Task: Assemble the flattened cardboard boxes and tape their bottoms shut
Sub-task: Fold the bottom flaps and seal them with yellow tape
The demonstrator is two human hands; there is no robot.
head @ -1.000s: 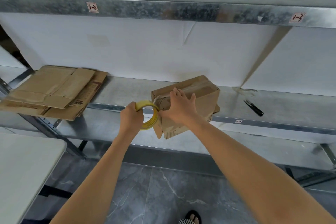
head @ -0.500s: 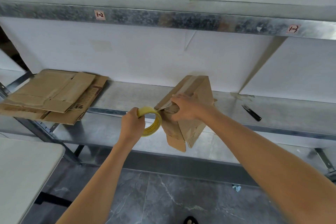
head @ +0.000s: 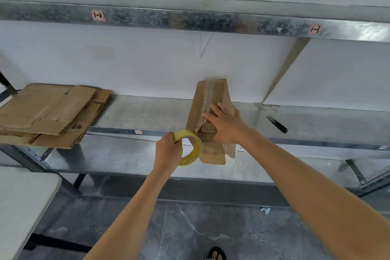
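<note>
A small brown cardboard box (head: 218, 93) stands tipped up on the metal shelf (head: 147, 114), its taped seam facing me and its loose flaps hanging over the shelf's front edge. My right hand (head: 224, 124) lies flat on the box's face, fingers spread along the seam. My left hand (head: 168, 150) grips a roll of yellow tape (head: 191, 148) just left of the box's lower end, the roll touching the cardboard. A stack of flattened cardboard boxes (head: 48, 112) lies on the shelf at the far left.
A black cutter (head: 277, 124) lies on the shelf to the right of the box. An upper shelf beam (head: 190, 21) runs overhead. A white table corner (head: 23, 202) is at the lower left. A lower shelf and grey tiled floor lie beneath.
The box has been turned further, from lying sideways to standing end-up with the seam toward me. My right hand moved from its corner to lie flat on its face. The tape stays at its lower end.
</note>
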